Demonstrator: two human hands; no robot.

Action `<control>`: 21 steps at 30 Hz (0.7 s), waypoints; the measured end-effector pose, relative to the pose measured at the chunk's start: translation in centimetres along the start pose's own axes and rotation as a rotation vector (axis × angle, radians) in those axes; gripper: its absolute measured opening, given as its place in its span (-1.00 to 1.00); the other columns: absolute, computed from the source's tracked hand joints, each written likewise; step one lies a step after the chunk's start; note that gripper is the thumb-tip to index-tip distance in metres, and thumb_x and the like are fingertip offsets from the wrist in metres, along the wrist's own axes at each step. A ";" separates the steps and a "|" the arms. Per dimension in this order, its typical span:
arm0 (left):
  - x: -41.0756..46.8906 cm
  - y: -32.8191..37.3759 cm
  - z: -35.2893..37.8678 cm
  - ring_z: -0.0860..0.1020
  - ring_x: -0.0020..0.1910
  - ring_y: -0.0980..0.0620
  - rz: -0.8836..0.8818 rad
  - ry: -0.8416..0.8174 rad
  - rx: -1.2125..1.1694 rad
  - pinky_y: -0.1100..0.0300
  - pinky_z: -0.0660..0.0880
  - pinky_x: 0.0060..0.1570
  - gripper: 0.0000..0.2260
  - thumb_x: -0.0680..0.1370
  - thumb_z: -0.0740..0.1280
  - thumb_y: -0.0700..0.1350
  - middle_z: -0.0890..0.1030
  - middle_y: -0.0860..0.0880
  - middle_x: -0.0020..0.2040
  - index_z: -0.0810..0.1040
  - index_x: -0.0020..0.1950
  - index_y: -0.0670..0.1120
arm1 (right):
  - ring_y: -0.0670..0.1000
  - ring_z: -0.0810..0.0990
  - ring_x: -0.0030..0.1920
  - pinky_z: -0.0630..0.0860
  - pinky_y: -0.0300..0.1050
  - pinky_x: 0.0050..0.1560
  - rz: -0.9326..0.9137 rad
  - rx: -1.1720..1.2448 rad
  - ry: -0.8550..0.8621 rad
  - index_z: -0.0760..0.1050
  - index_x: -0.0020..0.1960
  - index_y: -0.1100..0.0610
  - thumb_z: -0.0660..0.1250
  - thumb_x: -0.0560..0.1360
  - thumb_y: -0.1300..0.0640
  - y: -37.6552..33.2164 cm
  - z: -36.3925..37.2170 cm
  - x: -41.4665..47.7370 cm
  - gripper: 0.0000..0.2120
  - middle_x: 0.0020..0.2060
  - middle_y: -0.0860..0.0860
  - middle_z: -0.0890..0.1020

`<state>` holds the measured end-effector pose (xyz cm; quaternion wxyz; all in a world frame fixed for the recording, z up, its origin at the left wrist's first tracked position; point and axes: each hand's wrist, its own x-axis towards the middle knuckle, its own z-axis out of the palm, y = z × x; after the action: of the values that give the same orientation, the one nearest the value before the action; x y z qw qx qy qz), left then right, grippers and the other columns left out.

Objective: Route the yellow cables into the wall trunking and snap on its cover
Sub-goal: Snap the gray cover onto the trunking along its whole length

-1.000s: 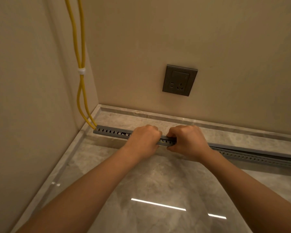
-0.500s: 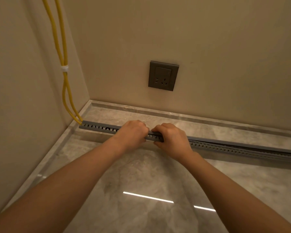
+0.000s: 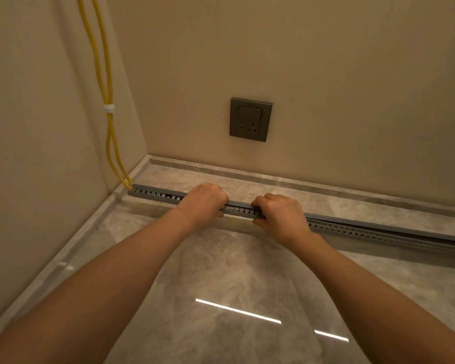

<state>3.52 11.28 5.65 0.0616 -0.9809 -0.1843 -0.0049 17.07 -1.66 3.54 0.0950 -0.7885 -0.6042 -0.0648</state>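
Left hand: left hand (image 3: 204, 203) clamped knuckles-up on the grey slotted plastic trunking (image 3: 239, 210), fingers curled over its top edge.
Right hand: right hand (image 3: 279, 214) grips the same trunking nearby, fingers curled over the top; a short slotted stretch shows between the hands.
Trunking: lies on the grey marble floor (image 3: 221, 264) along the wall, left end at the corner.
Cover: flat grey cover strip (image 3: 378, 226) runs along the top, right of the right hand.
Cables: two yellow cables (image 3: 108, 74), bound by a white tie (image 3: 108, 108), drop down the corner into the trunking's left end.
Socket: dark grey wall socket (image 3: 250, 119) above the hands.
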 end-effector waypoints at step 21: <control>1.2 5.6 -0.3 0.49 0.14 -0.09 -0.047 0.045 0.086 0.07 0.42 -0.01 -0.76 0.59 0.22 -0.10 0.55 -0.13 0.14 0.47 0.20 -0.18 | 0.05 0.58 -0.05 0.33 -0.13 -0.22 0.004 0.133 0.051 0.54 0.04 -0.03 0.37 0.38 -0.02 1.0 0.2 0.3 -0.76 -0.09 -0.04 0.63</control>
<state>6.69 6.49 5.28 0.1077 -0.9724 -0.2058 -0.0203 18.14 -1.62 3.37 0.1626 -0.7797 -0.6030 -0.0445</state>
